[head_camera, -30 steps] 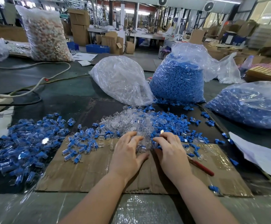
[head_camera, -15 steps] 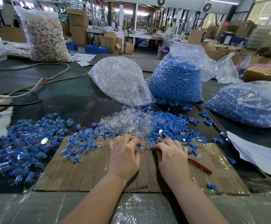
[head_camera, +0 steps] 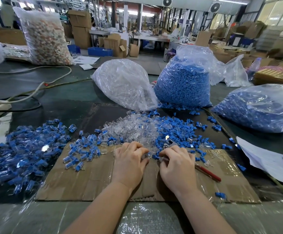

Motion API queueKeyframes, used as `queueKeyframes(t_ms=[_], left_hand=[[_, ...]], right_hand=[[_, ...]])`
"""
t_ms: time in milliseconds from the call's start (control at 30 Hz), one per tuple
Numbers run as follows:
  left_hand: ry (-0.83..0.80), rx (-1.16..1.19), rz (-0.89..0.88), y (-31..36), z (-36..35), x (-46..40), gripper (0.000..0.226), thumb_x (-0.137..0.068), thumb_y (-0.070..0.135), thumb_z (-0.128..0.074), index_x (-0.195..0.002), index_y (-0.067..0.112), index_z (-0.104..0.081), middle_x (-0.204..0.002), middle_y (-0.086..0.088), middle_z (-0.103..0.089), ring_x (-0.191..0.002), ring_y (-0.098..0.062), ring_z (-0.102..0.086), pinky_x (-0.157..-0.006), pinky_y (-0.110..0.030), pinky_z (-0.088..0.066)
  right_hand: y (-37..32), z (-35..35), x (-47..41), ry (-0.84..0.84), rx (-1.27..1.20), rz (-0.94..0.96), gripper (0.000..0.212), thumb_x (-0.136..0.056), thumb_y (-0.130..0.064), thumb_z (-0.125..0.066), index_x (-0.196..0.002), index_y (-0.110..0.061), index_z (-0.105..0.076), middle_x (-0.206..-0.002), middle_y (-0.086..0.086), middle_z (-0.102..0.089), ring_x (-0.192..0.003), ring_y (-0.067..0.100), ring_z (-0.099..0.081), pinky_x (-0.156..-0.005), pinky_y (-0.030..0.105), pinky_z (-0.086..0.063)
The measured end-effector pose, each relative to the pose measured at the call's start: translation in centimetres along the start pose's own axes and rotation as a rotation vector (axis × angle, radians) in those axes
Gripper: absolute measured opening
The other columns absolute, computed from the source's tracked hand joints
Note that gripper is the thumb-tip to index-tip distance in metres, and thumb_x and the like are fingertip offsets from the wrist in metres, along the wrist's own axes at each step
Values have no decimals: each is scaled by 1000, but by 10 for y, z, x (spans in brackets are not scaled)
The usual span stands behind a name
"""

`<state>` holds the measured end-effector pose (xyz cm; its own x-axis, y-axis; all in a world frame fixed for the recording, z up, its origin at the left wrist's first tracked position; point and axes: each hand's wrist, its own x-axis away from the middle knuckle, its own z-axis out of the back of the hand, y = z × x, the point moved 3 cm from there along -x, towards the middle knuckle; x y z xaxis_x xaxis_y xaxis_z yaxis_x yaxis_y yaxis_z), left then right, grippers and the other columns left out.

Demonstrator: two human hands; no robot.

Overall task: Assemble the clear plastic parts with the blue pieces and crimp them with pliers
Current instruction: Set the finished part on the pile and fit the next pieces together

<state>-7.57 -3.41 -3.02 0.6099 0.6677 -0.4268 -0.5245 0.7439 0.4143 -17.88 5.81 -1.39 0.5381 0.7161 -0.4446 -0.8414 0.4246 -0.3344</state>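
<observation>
On the flattened cardboard sheet (head_camera: 95, 179) at the near edge of the worktable, both hands work side by side, palms down. The left hand (head_camera: 129, 163) has its fingers curled over a small clear plastic part (head_camera: 145, 156), pinching it at the fingertips. The right hand (head_camera: 177, 166) is closed around the pliers (head_camera: 169, 144), whose metal head sticks out beyond the knuckles and whose red handle (head_camera: 208, 173) trails out behind the hand onto the cardboard. A blue piece (head_camera: 155, 157) lies just between the two sets of fingertips; whether either hand holds it cannot be told. Just beyond the hands sits a heap of loose clear parts (head_camera: 134, 127), with loose blue pieces (head_camera: 176, 127) spread to its right. Assembled blue-and-clear units (head_camera: 33, 149) are piled to the left. Farther back stand a bag of clear parts (head_camera: 122, 85) and a bag of blue pieces (head_camera: 183, 85), with another blue-filled bag (head_camera: 258, 107) at the right.
</observation>
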Motion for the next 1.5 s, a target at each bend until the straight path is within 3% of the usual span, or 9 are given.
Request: queueKeyframes(t_ms=[233, 367, 500, 600, 767, 900, 1000, 1267, 1500], left_hand=[[24, 27, 4, 2, 4, -1, 20, -88, 37, -57, -106, 33, -64, -107, 19, -54, -100, -3, -38, -84, -17, -13], [55, 76, 3, 3, 6, -1, 12, -83, 30, -66, -94, 26, -69, -100, 15, -56, -97, -5, -39, -86, -18, -17], [83, 133, 7, 3, 7, 0, 9, -80, 21, -70, -89, 20, -69, -94, 10, -58, -90, -6, -37, -88, -23, -32], [168, 149, 18, 5, 11, 1, 7, -78, 16, -73, -82, 17, -66, -83, 9, -57, -81, -9, -40, -77, -23, -37], [387, 152, 269, -3, 21, 5, 10, -81, 18, -67, -76, 18, -58, -79, 8, -49, -79, -12, -41, -69, -24, -29], [283, 200, 488, -17, 12, 3, 9, -90, 27, -56, -85, 20, -53, -93, 4, -44, -88, -12, -38, -75, -23, -29], [210, 292, 433, -16, 9, 1, 10, -91, 24, -56, -83, 20, -52, -92, 4, -44, -83, -13, -46, -73, -26, -38], [251, 319, 254, -7, 15, 0, 11, -82, 15, -69, -76, 18, -59, -82, 8, -46, -76, -12, -45, -66, -21, -31], [-12, 302, -33, 8, 11, 4, 12, -82, 12, -65, -76, 18, -58, -71, 12, -53, -66, -7, -48, -62, -10, -36]], right_hand=[[-7, -9, -4, -44, 135, 26, 14, -84, -39, -63, -90, -27, -68, -94, -7, -61, -96, 20, -53, -84, 38, -28], [-10, -15, -6, -88, 161, 18, 11, -93, -27, -50, -96, -30, -60, -102, -10, -55, -102, 18, -47, -86, 37, -25], [-14, -13, -1, 9, 141, 31, 16, -77, -10, -71, -75, -22, -60, -80, -6, -59, -79, 20, -55, -77, 38, -37], [-12, -13, 2, 89, 109, 51, 23, -69, -6, -78, -70, -20, -60, -73, -6, -60, -71, 20, -56, -75, 37, -36], [-10, -14, 4, 121, 91, 61, 24, -62, -6, -78, -77, -20, -66, -80, -4, -63, -75, 22, -59, -75, 41, -44], [-10, -15, 5, 113, 65, 49, 23, -61, -5, -70, -80, -18, -66, -85, -2, -63, -79, 22, -59, -78, 40, -40], [-11, -14, 6, 124, 65, 42, 22, -61, -7, -73, -79, -19, -68, -84, -2, -63, -78, 22, -59, -78, 40, -40], [-12, -18, 3, 58, 181, 45, 9, -79, -15, -71, -83, -22, -69, -88, -4, -63, -86, 22, -57, -81, 37, -26], [-15, -15, 3, 36, 122, 59, 8, -82, -14, -67, -81, -20, -64, -81, -5, -64, -82, 22, -56, -77, 36, -22]])
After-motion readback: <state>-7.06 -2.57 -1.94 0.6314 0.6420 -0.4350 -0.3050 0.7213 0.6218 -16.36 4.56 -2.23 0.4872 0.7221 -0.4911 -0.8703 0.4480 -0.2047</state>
